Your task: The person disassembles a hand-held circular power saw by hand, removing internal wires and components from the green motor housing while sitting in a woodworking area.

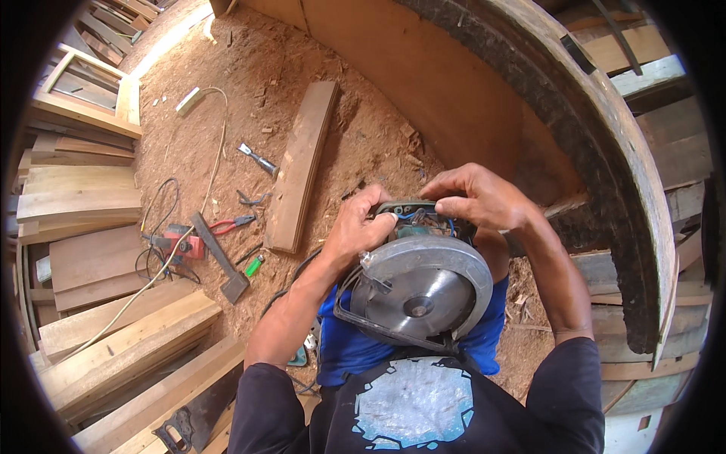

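A circular saw (420,284) rests across my lap, its round toothed blade and grey guard facing me. At its far side the green housing (416,219) is opened up, with blue wires and inner parts showing. My left hand (359,223) holds the left end of that housing, thumb on top. Over the right end bends my right hand (476,198), its fingers curled and its thumb close to the wires. The right fingertips are partly hidden, and whether they pinch anything small cannot be made out.
On the sawdust-covered ground lie a plank (302,174), a chisel (259,160), a hammer (221,261), red-handled pliers (231,224), a green-handled screwdriver (255,265) and a red power tool (185,240) with cables. Stacked boards (79,198) line the left. A large curved wooden piece (605,144) arches over the right.
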Tool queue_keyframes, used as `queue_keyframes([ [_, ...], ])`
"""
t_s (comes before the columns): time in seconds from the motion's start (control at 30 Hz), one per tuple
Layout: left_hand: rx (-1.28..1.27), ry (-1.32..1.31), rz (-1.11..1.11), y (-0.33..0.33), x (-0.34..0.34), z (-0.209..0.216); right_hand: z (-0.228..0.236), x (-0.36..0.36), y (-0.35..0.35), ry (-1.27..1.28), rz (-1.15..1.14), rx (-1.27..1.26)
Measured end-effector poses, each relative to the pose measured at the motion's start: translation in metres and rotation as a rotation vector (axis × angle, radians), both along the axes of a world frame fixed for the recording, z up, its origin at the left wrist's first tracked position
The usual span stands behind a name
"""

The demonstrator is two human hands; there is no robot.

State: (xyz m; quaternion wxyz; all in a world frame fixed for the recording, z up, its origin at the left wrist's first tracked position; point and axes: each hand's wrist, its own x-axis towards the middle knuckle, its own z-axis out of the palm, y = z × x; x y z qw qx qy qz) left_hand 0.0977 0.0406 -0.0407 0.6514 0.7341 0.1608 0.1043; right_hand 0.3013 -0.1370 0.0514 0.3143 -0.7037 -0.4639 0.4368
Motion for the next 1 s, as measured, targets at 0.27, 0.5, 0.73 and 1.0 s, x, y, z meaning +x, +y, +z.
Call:
queue_keyframes([
  [0.27, -0.062, -0.034, 0.006, -0.001, -0.002, -0.013, -0.001, -0.015, -0.005, -0.374, 0.107, 0.419],
  [0.5, -0.001, 0.009, 0.018, 0.001, -0.003, -0.011, 0.031, -0.034, -0.006, -0.545, 0.104, 0.125],
  [0.73, -0.043, 0.064, 0.029, -0.002, -0.003, -0.008, 0.035, -0.048, 0.001, -0.481, 0.103, 0.028],
  [1.0, -0.026, 0.064, 0.034, -0.005, -0.004, 0.0, 0.031, -0.049, 0.008, -0.376, 0.07, 0.048],
])
